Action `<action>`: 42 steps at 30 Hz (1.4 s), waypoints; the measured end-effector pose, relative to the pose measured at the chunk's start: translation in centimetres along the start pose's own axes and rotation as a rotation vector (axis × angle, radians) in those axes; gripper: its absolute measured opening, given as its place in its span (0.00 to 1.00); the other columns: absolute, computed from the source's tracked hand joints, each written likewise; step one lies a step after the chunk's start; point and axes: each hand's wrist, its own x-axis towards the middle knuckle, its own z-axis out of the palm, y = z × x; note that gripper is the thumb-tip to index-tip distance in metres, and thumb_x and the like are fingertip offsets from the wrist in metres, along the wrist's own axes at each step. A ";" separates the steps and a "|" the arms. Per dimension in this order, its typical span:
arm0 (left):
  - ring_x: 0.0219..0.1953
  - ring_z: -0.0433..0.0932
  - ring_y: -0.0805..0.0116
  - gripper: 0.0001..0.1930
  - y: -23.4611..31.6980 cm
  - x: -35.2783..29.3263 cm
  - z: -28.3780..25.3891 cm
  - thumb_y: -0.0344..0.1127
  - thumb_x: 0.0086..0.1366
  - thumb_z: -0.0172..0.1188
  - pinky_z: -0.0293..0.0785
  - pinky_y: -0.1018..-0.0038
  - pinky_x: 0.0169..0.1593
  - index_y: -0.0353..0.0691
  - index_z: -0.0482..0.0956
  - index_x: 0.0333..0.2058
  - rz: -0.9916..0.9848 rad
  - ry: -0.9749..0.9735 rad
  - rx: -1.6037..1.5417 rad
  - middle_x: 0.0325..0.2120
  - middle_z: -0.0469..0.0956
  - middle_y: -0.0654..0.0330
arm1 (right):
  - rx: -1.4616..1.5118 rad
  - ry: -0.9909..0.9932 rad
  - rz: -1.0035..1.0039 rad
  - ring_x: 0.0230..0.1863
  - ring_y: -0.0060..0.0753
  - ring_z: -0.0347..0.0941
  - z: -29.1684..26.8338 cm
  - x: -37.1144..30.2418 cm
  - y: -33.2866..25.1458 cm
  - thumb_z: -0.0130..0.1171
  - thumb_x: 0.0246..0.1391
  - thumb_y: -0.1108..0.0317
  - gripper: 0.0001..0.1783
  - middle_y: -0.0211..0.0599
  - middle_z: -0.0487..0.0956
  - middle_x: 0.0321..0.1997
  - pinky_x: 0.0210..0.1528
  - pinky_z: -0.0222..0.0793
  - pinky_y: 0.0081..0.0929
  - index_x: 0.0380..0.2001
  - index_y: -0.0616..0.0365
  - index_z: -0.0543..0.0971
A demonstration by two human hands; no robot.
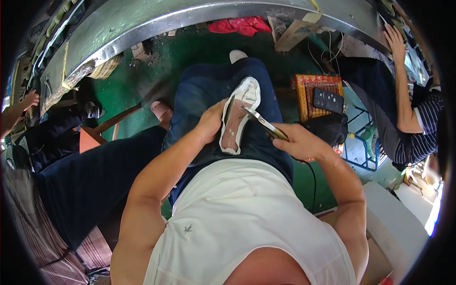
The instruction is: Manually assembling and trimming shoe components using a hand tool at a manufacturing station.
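The curved grey metal workbench (142,23) arcs across the top, its ends cut off by the dark rim; the green floor (209,52) lies below it. A white-edged shoe sole with a brownish inner face (237,118) rests upright on the person's blue-trousered thigh. The left hand (211,121) clasps its left edge, fingers hidden behind it. The right hand (299,140) is closed around metal scissors (263,124), whose tips touch the sole's middle; the handles are hidden.
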 end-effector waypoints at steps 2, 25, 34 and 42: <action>0.64 0.69 0.64 0.27 -1.5 -1.8 0.0 0.47 0.81 0.36 0.61 0.71 0.68 0.33 0.65 0.66 0.286 0.016 0.302 0.62 0.71 0.51 | -0.090 0.010 -0.057 0.38 0.42 0.77 -0.4 0.7 -0.6 0.57 0.59 0.67 0.18 0.50 0.78 0.34 0.45 0.72 0.36 0.50 0.67 0.74; 0.70 0.59 0.57 0.39 -3.2 0.1 0.8 0.48 0.74 0.54 0.55 0.69 0.70 0.42 0.47 0.74 0.496 0.041 0.390 0.69 0.59 0.44 | -0.509 0.266 -0.144 0.39 0.59 0.79 1.2 3.3 0.4 0.61 0.59 0.61 0.16 0.58 0.80 0.32 0.43 0.73 0.47 0.35 0.67 0.76; 0.67 0.65 0.42 0.33 -3.0 0.0 1.2 0.41 0.73 0.53 0.63 0.62 0.67 0.46 0.53 0.73 0.743 0.199 0.778 0.65 0.62 0.34 | 0.033 0.034 0.287 0.29 0.36 0.80 0.3 5.7 -1.0 0.58 0.64 0.60 0.15 0.45 0.80 0.27 0.35 0.75 0.38 0.32 0.64 0.75; 0.56 0.74 0.31 0.28 -1.5 -0.7 1.2 0.37 0.72 0.49 0.77 0.55 0.56 0.58 0.60 0.70 0.833 0.178 1.201 0.62 0.64 0.29 | 0.670 -0.055 0.179 0.26 0.23 0.75 2.0 6.0 3.8 0.59 0.65 0.56 0.16 0.32 0.79 0.26 0.22 0.69 0.24 0.34 0.61 0.77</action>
